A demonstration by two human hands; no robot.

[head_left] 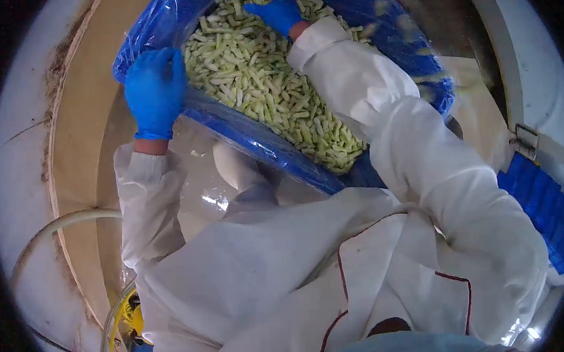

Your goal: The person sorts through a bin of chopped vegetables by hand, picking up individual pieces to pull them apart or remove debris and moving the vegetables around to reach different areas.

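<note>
A blue bin lined with clear blue plastic (pixel 255 145) holds a large heap of pale green cut vegetable strips (pixel 258 81). My left hand (pixel 156 93), in a blue glove, is closed over the bin's left rim, gripping the edge and its plastic liner. The right hand (pixel 278 12), gloved the same way, reaches across to the far part of the heap. Its fingers are spread just over the strips, and nothing shows in them. Smeared pale pieces (pixel 408 29) appear in front of the bin's right wall.
Below the bin is a wet, shiny floor (pixel 199 180) with my white boot (pixel 234 169) on it. A pale hose (pixel 74 219) curves along the left wall, near a yellow object (pixel 136 319). Ridged blue plastic (pixel 542 207) stands at the right.
</note>
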